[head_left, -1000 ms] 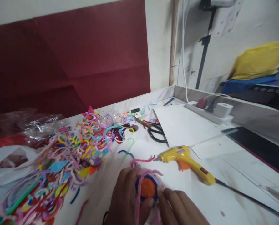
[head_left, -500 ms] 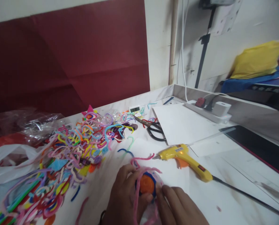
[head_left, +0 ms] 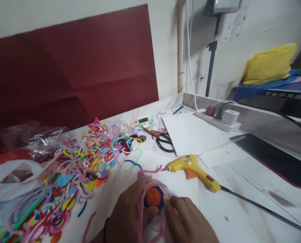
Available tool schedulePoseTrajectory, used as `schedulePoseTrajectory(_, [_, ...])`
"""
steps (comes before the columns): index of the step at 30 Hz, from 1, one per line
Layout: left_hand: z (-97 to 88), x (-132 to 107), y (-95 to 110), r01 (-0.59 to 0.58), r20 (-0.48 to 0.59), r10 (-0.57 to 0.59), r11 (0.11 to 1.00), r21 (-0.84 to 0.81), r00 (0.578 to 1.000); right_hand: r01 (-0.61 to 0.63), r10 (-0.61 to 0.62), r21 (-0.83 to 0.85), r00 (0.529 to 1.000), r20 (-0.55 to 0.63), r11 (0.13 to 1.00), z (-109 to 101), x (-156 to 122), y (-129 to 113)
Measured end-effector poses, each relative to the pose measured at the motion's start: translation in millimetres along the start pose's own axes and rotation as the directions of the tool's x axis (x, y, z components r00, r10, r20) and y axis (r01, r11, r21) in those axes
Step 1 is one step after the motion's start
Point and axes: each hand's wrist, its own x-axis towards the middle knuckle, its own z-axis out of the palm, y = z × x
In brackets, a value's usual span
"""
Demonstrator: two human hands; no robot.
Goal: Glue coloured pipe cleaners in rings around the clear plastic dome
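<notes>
Orange coil point(head_left: 153, 195) on white table point(head_left: 241, 216) w/ maroon wall panel point(head_left: 77, 67) behind.

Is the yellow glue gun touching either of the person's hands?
Apart. The head view shows the glue gun lying on the white table, with bare tabletop between it and the right hand.

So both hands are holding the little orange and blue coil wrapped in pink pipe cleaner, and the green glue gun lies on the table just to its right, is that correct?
Not quite: the glue gun is yellow, not green, as the head view shows. The rest holds: the left hand and right hand hold the orange and blue coil with pink pipe cleaner around it, and the gun lies on the table to its right.
</notes>
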Motion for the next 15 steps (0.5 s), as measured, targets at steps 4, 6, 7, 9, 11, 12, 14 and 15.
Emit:
schedulePoseTrajectory(4, [0.3, 0.2, 0.2, 0.023, -0.003, -0.023, 1.000, -0.022, 1.000, 0.004, -0.004, 0.007, 1.000, 0.003, 1.000, -4.6, 5.2, 1.2])
schedulePoseTrajectory(6, [0.9, -1.3, 1.1, 0.017, -0.011, -0.017, 1.000, -0.006, 1.000, 0.001, -0.001, 0.027, 1.000, 0.021, 1.000, -7.6, 7.5, 3.8])
schedulePoseTrajectory(7, [1.3, -2.1, 1.8, 0.004, -0.012, -0.004, 1.000, 0.002, 1.000, 0.000, -0.001, 0.037, 1.000, 0.029, 0.999, -8.8, 8.4, 5.3])
schedulePoseTrajectory(9, [2.4, -3.7, 3.4, -0.025, -0.024, 0.025, 0.999, 0.022, 0.999, 0.023, -0.026, 0.042, 0.998, 0.050, 0.999, -10.5, 9.5, 8.4])
schedulePoseTrajectory(11, [4.5, -4.7, 3.8, -0.065, -0.043, 0.067, 0.997, 0.051, 0.997, 0.090, -0.091, 0.032, 0.994, 0.063, 0.995, -11.1, 9.5, 10.5])
schedulePoseTrajectory(12, [5.9, -5.2, 3.1, -0.084, -0.057, 0.088, 0.994, 0.072, 0.994, 0.123, -0.124, 0.025, 0.990, 0.065, 0.992, -11.1, 9.1, 11.1])
schedulePoseTrajectory(14, [9.3, -6.2, 0.4, -0.113, -0.073, 0.122, 0.987, 0.111, 0.990, 0.145, -0.146, 0.012, 0.987, 0.068, 0.989, -11.1, 8.3, 11.1])
schedulePoseTrajectory(15, [11.3, -6.9, -1.3, -0.118, -0.090, 0.128, 0.986, 0.119, 0.988, 0.134, -0.134, 0.010, 0.989, 0.069, 0.991, -11.4, 8.0, 10.7])
